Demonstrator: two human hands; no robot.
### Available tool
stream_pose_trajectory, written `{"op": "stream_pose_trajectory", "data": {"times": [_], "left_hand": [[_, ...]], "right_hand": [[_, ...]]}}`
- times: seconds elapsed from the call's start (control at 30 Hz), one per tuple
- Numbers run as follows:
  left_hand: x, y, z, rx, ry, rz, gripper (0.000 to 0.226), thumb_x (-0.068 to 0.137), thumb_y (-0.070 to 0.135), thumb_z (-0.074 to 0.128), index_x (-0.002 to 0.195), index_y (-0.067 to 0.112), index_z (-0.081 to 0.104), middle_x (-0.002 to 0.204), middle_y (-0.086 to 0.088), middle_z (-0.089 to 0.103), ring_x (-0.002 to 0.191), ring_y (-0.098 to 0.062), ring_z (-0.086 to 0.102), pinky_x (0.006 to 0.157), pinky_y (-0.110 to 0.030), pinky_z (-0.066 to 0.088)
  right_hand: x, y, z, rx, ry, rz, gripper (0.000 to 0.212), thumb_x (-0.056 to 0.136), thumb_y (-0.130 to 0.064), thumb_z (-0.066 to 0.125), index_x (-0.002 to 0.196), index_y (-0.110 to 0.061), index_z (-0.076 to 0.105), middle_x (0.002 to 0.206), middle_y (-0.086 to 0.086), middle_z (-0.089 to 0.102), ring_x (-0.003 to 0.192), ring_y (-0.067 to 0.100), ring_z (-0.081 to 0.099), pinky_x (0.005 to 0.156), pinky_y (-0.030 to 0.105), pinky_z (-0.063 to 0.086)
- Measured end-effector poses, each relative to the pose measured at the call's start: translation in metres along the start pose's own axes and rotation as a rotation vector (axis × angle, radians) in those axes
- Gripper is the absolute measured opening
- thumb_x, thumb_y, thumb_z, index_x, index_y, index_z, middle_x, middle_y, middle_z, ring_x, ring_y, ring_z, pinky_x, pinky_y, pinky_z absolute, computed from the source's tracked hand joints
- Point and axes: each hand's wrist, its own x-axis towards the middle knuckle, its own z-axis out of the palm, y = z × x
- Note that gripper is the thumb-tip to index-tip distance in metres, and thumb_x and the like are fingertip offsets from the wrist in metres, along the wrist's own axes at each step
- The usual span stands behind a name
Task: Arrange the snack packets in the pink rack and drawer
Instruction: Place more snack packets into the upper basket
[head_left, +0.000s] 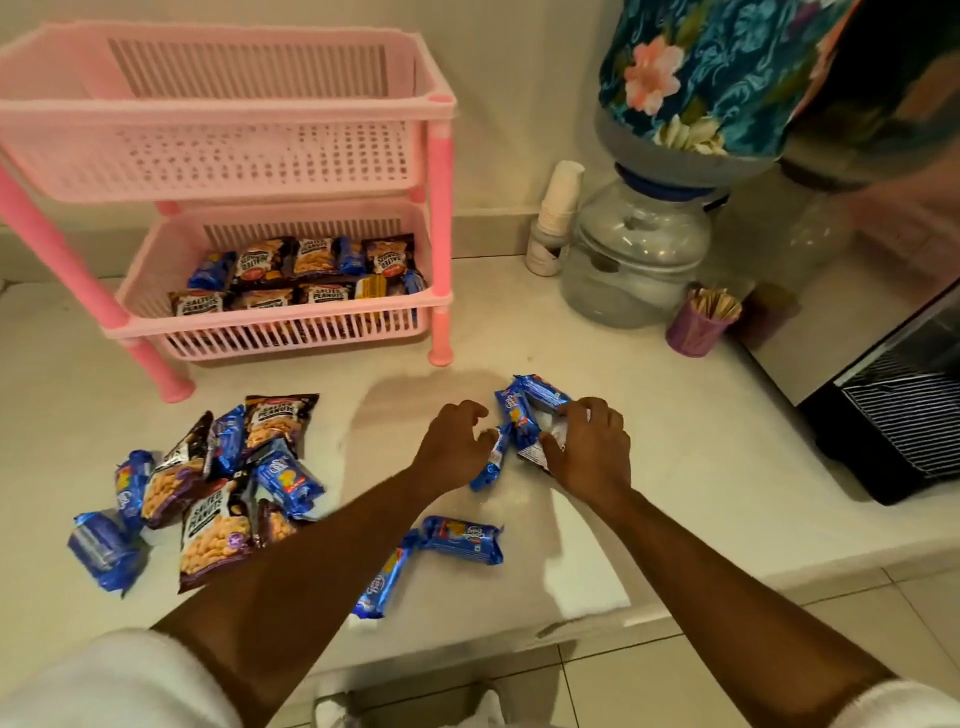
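— Lighting, general: warm, moderately dim indoor light, yellowish cast over the white counter (597, 332) and wall.

— Shadows?

— Soft, falling away from the viewer: one beyond the left hand (454, 441), one under the pink rack (223, 104), one beside the purple cup (693, 330). Edges diffuse.

— Glare?

— Mild sheen on the blue biscuit packets (462, 540) and on the clear water dispenser (636, 254). Nothing blown out.

— Sharpness?

— Centre fairly crisp; print on the peanut packets (213, 530) legible. Top right corner smeared and out of focus; white sleeves at the bottom edge blurred.

— Distortion?

— Wide-angle bowing: rack legs splay, counter edge tilts, forearms stretch towards the lower corners.
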Motion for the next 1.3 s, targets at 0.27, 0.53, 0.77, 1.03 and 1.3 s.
{"op": "stream_pose_trajectory", "data": {"times": [0.27, 0.53, 0.77, 1.03, 1.3], "left_hand": [[0.036, 0.035, 0.030, 0.122, 0.006, -0.217, 0.061, 0.089, 0.052, 0.057, 0.134, 0.014, 0.043, 0.122, -0.013, 0.059, 0.114, -0.033, 0.057, 0.094, -0.043, 0.049], [0.056, 0.055, 0.044, 0.327, 0.025, -0.348, 0.076, 0.077, 0.073, 0.056, 0.126, 0.015, 0.049, 0.126, -0.008, 0.057, 0.122, -0.032, 0.050, 0.099, -0.045, 0.038], [0.060, 0.059, 0.043, 0.128, -0.030, -0.397, 0.068, 0.074, 0.049, 0.076, 0.122, 0.007, 0.052, 0.119, -0.014, 0.063, 0.110, -0.033, 0.061, 0.097, -0.045, 0.049], [0.056, 0.054, 0.023, -0.034, -0.004, -0.335, 0.069, 0.076, 0.033, 0.077, 0.130, 0.006, 0.044, 0.113, -0.010, 0.057, 0.095, -0.025, 0.058, 0.074, -0.034, 0.048], [0.046, 0.042, 0.009, -0.326, 0.060, -0.270, 0.072, 0.080, 0.023, 0.078, 0.141, 0.011, 0.042, 0.126, -0.008, 0.060, 0.109, -0.025, 0.061, 0.091, -0.038, 0.052]], "right_hand": [[-0.023, 0.036, 0.021, 0.312, -0.002, -0.014, 0.059, 0.089, -0.045, 0.066, 0.140, -0.022, 0.048, 0.130, 0.003, 0.052, 0.122, 0.024, 0.047, 0.104, 0.038, 0.042], [-0.026, 0.049, 0.019, 0.172, -0.028, 0.014, 0.068, 0.087, -0.048, 0.066, 0.147, -0.038, 0.035, 0.158, -0.009, 0.036, 0.153, 0.029, 0.012, 0.111, 0.052, 0.036], [-0.021, 0.048, 0.010, 0.339, -0.085, 0.083, 0.078, 0.084, -0.025, 0.078, 0.148, -0.039, 0.036, 0.165, -0.006, 0.015, 0.153, 0.030, -0.001, 0.112, 0.047, 0.036], [-0.022, 0.049, 0.003, 0.478, -0.017, 0.131, 0.065, 0.073, -0.008, 0.078, 0.131, -0.028, 0.056, 0.147, -0.001, 0.034, 0.119, 0.021, 0.055, 0.085, 0.015, 0.036], [-0.007, 0.043, -0.020, 0.642, 0.101, 0.239, 0.064, 0.064, -0.008, 0.087, 0.120, -0.027, 0.063, 0.126, -0.002, 0.047, 0.096, -0.004, 0.044, 0.079, 0.007, 0.035]]}}
